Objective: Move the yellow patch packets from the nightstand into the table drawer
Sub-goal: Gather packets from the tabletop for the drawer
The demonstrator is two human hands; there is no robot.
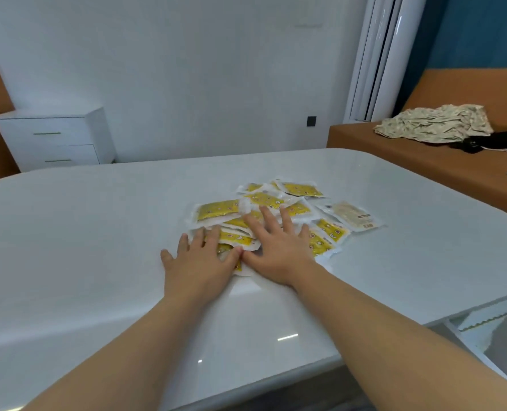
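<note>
Yellow patch packets (264,200) are piled in a loose heap near the middle of the tabletop (98,232), a bit closer to its right edge. The fingers (265,216) of both hands are spread out straight and laid flat on the heap; nothing is grasped. The left hand (200,262) is pressed on the near left side of the heap, with some of its fingers on bare tabletop. The right hand (279,253) is laid just beside it, and more of the heap is covered by it. Packets are stacked over each other, and some are hidden under the palms. One pale packet (354,216) is seen at the right side of the heap, with no yellow face shown. The nightstand (56,137) is seen well beyond the far left corner, by the wall, and no packets can be seen on it. The drawer cannot be told for sure; a white part (480,323) under the right edge may be it.

The packets and the tabletop look smooth and slippery. If the heap is pushed or scooped too fast, packets could be slid apart or sent over an edge. If too many are lifted at once, some could be dropped. The pale packet and the far ones could be left behind, since neither hand is on them.
</note>
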